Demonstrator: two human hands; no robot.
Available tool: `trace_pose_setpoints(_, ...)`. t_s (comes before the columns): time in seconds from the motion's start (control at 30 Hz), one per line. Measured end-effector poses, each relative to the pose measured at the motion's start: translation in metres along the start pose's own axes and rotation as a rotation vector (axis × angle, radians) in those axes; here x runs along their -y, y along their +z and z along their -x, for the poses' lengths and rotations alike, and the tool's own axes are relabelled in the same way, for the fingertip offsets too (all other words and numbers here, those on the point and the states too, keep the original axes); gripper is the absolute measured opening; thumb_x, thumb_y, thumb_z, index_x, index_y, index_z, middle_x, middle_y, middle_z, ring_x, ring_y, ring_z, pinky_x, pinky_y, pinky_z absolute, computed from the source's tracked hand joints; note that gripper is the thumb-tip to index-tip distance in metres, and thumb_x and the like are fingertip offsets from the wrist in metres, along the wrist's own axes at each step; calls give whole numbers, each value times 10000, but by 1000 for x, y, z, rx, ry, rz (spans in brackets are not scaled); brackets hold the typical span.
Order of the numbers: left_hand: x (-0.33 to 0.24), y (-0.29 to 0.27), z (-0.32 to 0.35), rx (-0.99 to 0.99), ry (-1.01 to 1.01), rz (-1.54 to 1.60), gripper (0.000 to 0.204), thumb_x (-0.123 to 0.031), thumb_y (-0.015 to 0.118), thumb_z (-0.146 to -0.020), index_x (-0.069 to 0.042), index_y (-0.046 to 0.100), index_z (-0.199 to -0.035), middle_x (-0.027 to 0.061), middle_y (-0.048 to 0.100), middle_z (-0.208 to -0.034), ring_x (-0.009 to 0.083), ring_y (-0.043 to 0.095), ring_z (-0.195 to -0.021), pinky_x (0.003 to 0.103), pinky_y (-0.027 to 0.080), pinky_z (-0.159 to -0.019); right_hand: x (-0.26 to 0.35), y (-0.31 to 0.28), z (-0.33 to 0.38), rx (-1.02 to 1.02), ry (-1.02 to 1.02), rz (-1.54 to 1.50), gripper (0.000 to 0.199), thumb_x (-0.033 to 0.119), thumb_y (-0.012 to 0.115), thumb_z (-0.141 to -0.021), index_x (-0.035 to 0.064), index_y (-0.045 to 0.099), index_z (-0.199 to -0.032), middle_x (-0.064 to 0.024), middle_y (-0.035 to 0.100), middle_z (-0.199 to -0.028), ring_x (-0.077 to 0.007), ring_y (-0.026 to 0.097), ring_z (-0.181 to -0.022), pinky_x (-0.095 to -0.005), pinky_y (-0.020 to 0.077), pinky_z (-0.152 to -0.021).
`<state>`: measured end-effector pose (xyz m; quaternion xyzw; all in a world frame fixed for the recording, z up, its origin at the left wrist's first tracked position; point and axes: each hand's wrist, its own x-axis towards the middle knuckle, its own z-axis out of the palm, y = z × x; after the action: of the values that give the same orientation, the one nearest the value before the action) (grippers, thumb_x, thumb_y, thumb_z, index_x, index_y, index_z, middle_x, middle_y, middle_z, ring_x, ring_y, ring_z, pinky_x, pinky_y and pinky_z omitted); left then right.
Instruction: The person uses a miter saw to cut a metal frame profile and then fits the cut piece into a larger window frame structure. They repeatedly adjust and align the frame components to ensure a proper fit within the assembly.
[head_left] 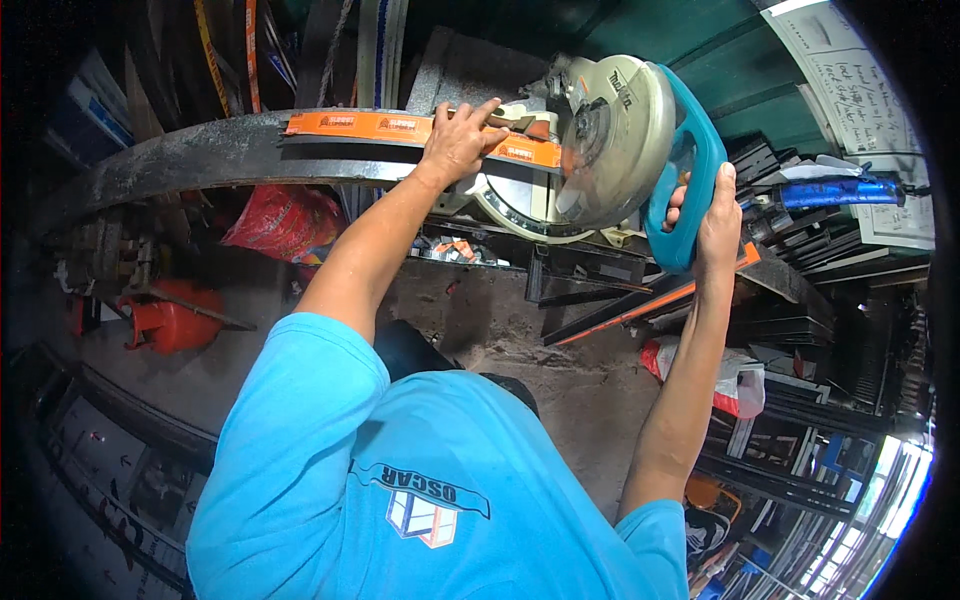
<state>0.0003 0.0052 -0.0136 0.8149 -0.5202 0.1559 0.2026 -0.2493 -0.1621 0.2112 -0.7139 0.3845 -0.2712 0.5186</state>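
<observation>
A miter saw [600,150] with a cream blade guard stands on the bench in front of me. My right hand [712,225] is wrapped round its teal loop handle [690,130]. Across the saw's base lies a long metal profile [370,125] covered with orange printed film, its right end beside the blade guard. My left hand [462,142] holds this profile down near the fence, fingers reaching over its far edge. The guard hides the blade's lower part, so whether it touches the profile cannot be made out.
A dark curved-looking bench rail [200,155] runs left from the saw. Below are a red plastic bag [285,225] and a red-orange container [175,320]. At right are stacked dark profiles [790,310], a blue-wrapped object [840,192] and a white-and-red bag [740,385].
</observation>
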Motion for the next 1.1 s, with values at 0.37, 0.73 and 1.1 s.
trace_pose_setpoints(0.37, 0, 2, 0, 19, -21, 10, 506, -115, 772, -716, -353, 709, -1159, 30, 453, -1470, 224, 504, -1176, 497, 315, -1052, -7, -2, -2, 36, -9, -7, 668, 605, 374, -1002, -21, 607, -991, -73, 606, -675, -142, 580, -522, -302, 512, -501)
trace_pose_setpoints(0.73, 0, 1, -1, 24, -6, 9, 544, -114, 789, -693, -341, 701, -1179, 28, 437, -1485, 232, 505, -1175, 507, 320, -1043, -6, -1, 3, 15, -14, 7, 686, 610, 371, -1001, -32, 613, -1006, -61, 604, -671, -133, 582, -519, -299, 522, -503)
trace_pose_setpoints(1.1, 0, 2, -1, 17, -2, -15, 598, -125, 814, -666, -361, 683, -1199, 25, 441, -1487, 223, 519, -1157, 474, 335, -1020, -11, -3, 2, 15, -5, -19, 664, 608, 370, -1001, -15, 598, -1006, -63, 601, -661, -140, 578, -516, -302, 502, -491)
